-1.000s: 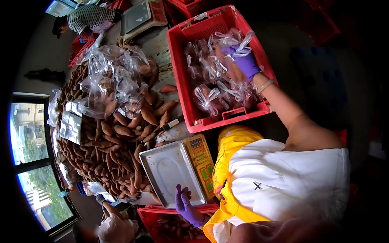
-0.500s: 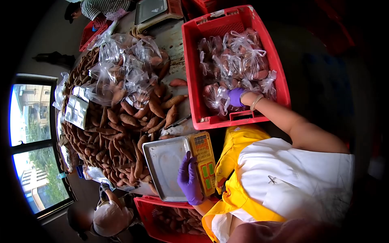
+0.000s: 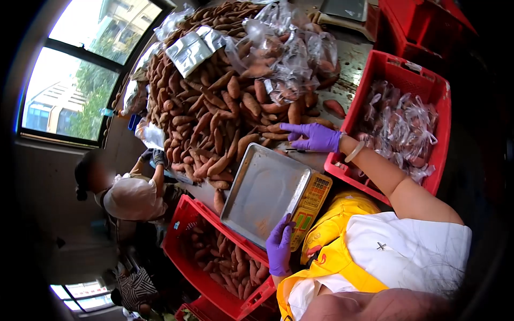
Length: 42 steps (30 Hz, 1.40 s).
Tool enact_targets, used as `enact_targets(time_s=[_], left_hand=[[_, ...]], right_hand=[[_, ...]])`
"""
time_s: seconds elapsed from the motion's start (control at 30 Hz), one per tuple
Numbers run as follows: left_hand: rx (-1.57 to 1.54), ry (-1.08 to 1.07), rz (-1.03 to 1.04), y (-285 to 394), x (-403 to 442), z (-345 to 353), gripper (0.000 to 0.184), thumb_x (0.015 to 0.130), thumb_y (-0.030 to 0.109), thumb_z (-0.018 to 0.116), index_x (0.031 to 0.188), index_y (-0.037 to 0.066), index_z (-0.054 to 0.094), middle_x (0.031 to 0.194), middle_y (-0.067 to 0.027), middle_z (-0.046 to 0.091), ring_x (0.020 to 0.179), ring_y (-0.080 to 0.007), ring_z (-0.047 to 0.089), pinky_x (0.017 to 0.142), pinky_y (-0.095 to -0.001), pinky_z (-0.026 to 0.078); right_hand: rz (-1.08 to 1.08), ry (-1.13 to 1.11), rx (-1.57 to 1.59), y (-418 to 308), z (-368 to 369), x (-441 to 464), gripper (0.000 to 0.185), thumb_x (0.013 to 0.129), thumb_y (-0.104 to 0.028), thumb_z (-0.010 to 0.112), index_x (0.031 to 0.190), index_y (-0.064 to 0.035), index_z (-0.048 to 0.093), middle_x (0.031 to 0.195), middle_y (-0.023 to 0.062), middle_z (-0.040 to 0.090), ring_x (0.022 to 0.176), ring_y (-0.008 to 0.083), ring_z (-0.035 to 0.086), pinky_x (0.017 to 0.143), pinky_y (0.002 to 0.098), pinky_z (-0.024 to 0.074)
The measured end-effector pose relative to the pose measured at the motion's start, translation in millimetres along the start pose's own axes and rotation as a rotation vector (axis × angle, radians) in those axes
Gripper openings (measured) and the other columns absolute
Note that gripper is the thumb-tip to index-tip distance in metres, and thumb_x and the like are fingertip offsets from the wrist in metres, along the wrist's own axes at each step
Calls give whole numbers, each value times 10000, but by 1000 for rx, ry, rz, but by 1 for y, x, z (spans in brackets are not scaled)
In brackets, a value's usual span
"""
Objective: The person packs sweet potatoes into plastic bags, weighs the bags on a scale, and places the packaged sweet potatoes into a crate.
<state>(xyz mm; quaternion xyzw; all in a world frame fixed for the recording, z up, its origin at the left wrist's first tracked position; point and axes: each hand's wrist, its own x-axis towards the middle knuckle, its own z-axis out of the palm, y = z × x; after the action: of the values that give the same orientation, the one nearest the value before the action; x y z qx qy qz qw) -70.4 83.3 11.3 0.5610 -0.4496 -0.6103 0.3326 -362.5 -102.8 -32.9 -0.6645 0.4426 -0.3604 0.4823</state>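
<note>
My right hand [image 3: 313, 137], in a purple glove, reaches over the table beside the sweet potato pile [image 3: 214, 120]. Its fingers are spread and nothing shows in them. My left hand [image 3: 279, 247], gloved the same way, is at the near edge of a weighing scale with extended fingers near its yellow keypad panel [image 3: 315, 195]. The scale's metal tray [image 3: 265, 187] holds nothing. Right of my right hand stands a red crate [image 3: 443, 134] with sweet potatoes in knotted clear bags [image 3: 401, 125].
Clear plastic bags [image 3: 292, 59] and a silver packet [image 3: 188, 52] lie on the pile. A second red crate [image 3: 184, 206] holds loose sweet potatoes. Another scale [image 3: 348, 15] stands at the back. A person [image 3: 134, 195] in gloves works across the table, and another person [image 3: 134, 283] is farther off.
My right hand has come out of the crate of bagged sweet potatoes and moved to the pile's edge. My left hand stays by the scale. The view has turned, showing more of the lower crate.
</note>
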Motion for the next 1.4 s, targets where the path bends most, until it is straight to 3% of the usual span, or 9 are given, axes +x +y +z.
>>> enact_targets(time_s=[0.13,0.33,0.4,0.5,0.63,0.77,1.0,1.17,1.4], left_hand=[[-48,160,-58,-16,-27,-18,340,963,58,522,1289,-37,545,1186,-108,630,1028,-154,601,928,-275,457],[-184,421,-137,-39,-74,-37,348,968,78,512,1300,-24,539,1077,-102,665,919,-122,607,820,-231,471],[-196,449,-137,-41,-81,-38,349,972,88,509,1302,-22,539,1068,-103,669,901,-115,607,795,-216,462],[-275,466,-171,-45,-90,-44,343,982,107,500,1298,-20,541,1084,-113,668,882,-127,618,803,-237,476],[-256,474,-73,-38,-84,-60,324,979,76,503,1283,-23,550,1122,-120,656,903,-151,630,839,-259,495],[-181,556,75,-19,-66,-86,333,975,88,524,1287,-27,547,1179,-105,633,979,-151,621,882,-272,489],[136,797,530,66,6,-108,568,983,239,552,1449,-6,339,1324,-128,513,1166,-167,512,1015,-306,395],[658,993,602,51,59,-106,1032,720,390,805,1484,-6,234,1408,-241,399,1283,-382,391,1084,-442,289],[660,852,457,-32,32,-85,354,822,73,683,1173,37,654,947,-132,647,839,-232,613,778,-346,483]], right_hand=[[-94,393,388,35,-2,120,733,865,-259,718,1459,-64,335,1220,130,577,1095,199,557,943,324,458],[-150,1129,-570,5,-75,305,1083,674,-579,783,1446,-10,281,1325,268,501,1169,406,531,990,391,436],[210,949,-325,-35,-89,331,1025,677,-584,768,1400,26,372,1306,259,530,1175,382,548,984,403,447],[153,487,-421,-30,-82,402,644,745,-549,710,1070,6,673,1105,222,663,1074,352,622,908,417,485],[-196,359,-51,-114,-50,334,316,808,-281,710,937,6,688,754,65,667,634,156,577,644,295,492],[-345,-47,-224,-220,-54,250,295,883,-336,688,801,-53,688,670,-7,638,529,47,478,511,209,402],[-314,-402,22,-223,-14,212,207,894,-232,665,837,-34,687,737,33,675,584,63,528,565,212,432],[-237,-746,-24,-184,45,188,165,870,-207,698,890,-44,713,770,3,688,647,81,579,606,229,479],[-315,-763,-487,-138,33,110,187,779,-201,762,877,-47,716,877,85,659,955,229,606,835,350,488]])
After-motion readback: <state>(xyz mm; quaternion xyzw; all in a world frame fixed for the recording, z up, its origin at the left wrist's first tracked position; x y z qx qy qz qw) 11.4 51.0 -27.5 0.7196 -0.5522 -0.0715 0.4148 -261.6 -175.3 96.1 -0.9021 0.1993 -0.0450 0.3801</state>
